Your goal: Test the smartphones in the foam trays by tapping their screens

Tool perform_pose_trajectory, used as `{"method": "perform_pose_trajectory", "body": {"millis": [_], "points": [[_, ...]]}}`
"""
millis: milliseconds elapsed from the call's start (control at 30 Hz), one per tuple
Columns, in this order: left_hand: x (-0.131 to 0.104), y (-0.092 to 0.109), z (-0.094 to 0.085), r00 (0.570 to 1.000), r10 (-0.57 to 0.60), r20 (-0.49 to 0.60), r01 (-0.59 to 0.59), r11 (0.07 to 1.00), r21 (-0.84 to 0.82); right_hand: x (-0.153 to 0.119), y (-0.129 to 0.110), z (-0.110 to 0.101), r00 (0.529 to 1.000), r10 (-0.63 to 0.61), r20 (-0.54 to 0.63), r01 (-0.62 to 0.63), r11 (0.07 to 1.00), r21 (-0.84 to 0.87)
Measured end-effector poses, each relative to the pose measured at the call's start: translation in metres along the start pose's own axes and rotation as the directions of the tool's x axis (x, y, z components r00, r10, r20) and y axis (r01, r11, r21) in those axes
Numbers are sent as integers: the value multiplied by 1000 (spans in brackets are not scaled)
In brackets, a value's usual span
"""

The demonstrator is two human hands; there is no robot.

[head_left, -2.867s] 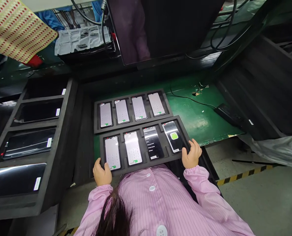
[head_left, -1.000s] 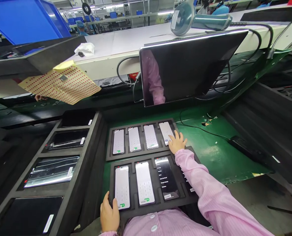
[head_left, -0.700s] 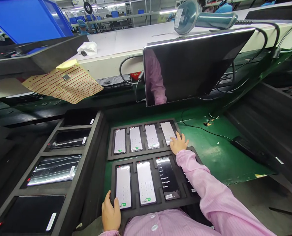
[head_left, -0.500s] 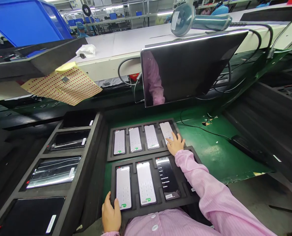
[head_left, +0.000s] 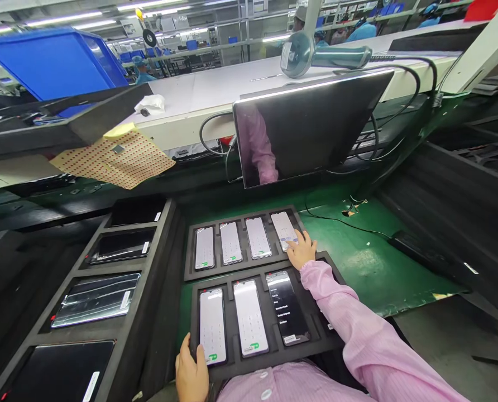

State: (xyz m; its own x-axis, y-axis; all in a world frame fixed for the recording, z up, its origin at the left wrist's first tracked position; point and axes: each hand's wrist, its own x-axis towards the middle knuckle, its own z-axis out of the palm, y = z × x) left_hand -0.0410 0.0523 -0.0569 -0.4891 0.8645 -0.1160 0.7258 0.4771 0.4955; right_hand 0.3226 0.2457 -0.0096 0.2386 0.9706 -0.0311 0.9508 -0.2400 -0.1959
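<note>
"Where's the phone you're on?"
"The slim phone with the pale, lit screen [head_left: 283, 225] lies in the end pocket of the rear dark-grey foam tray [head_left: 217, 248], right under the fingers of my right hand [head_left: 302, 250]."
"How's that hand posed?"
"Palm down, reaching forward, its pink striped sleeve [head_left: 353, 321] crossing the right end of the front dark-grey foam tray [head_left: 231, 315]. The fingers are loosely spread and slightly bent, gripping nothing. One tip is at the lower screen; I can't tell whether it presses."
"And the left?"
"My left hand [head_left: 191, 371] is at that front tray's near left corner, thumb and index parted. I can't tell whether they grip."
"What's around the fingers?"
"Left of the right fingertips, three phones with pale keypad screens [head_left: 231, 243]; nearer me, a black-screened phone with white menu text [head_left: 288, 307]. Beyond them, a flat black monitor [head_left: 316, 125]; to their right, the glossy green tabletop [head_left: 358, 276]."
</note>
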Motion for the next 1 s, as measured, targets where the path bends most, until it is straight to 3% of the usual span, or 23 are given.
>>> {"method": "perform_pose_trajectory", "body": {"millis": [167,333,567,800,1000], "points": [[0,-2,0,1000,9,-13,-9,1000,-10,1,6,-2,991,130,-28,-130,991,-13],[0,0,0,1000,9,3,-9,1000,13,-4,-1,-2,998,-48,44,47,999,17],[-4,9,-4,1000,-11,6,11,1000,-6,-6,-7,-3,997,-70,-18,72,992,106],[-6,7,-3,1000,7,-9,-7,999,-34,-16,-50,6,945,-309,106,294,946,135],[-6,4,-2,1000,18,-18,-19,998,-57,-17,-73,14,929,-339,148,328,940,98]]}}
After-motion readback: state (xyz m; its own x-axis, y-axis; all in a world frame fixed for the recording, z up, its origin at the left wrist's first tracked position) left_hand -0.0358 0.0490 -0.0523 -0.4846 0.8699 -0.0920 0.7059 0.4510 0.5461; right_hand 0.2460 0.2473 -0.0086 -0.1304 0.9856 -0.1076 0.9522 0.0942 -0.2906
